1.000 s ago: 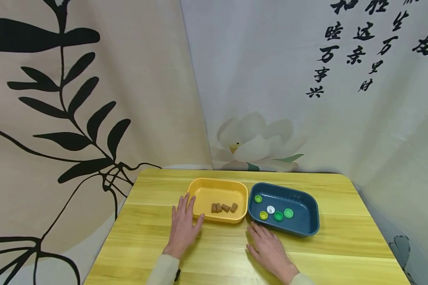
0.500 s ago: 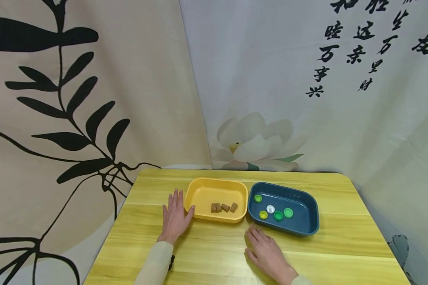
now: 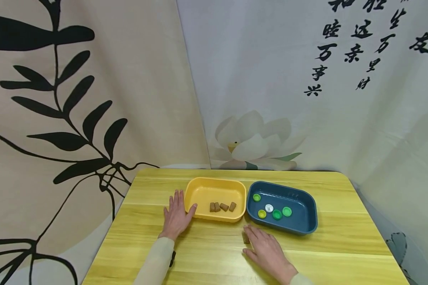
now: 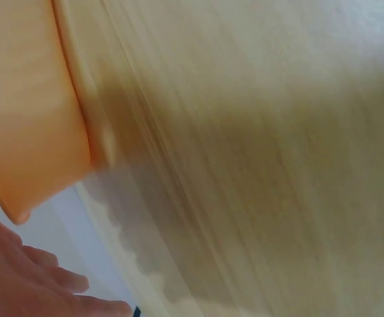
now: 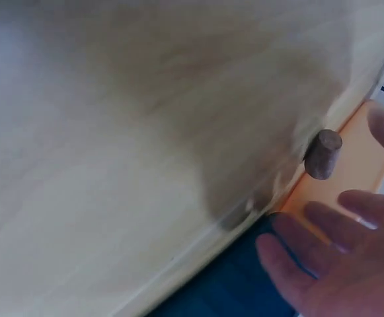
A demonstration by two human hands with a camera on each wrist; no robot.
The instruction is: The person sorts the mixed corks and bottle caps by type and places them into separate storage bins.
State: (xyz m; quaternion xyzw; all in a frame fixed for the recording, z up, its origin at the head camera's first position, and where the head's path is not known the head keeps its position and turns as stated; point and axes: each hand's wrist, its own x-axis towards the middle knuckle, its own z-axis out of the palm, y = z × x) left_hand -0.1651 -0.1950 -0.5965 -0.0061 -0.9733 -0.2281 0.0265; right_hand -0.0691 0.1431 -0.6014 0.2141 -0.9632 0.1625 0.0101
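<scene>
My left hand lies at the left side of the yellow tray, fingers spread, with the thumb at the tray's near-left rim. In the left wrist view, that hand shows at the lower left below the tray's wall. A brown cork stands on the table, partly covered by my right hand. From the right wrist view, the cork is upright, in the space between thumb and fingers of the right hand, which look apart from it.
Several brown corks lie inside the yellow tray. To its right, the blue tray holds several green, yellow and white caps. Wooden tabletop spreads in front of both trays. A printed curtain hangs behind the table.
The left hand has moved left, off the yellow tray's corner to its side. A cork now shows under the right hand, whose fingers have lifted and spread from it.
</scene>
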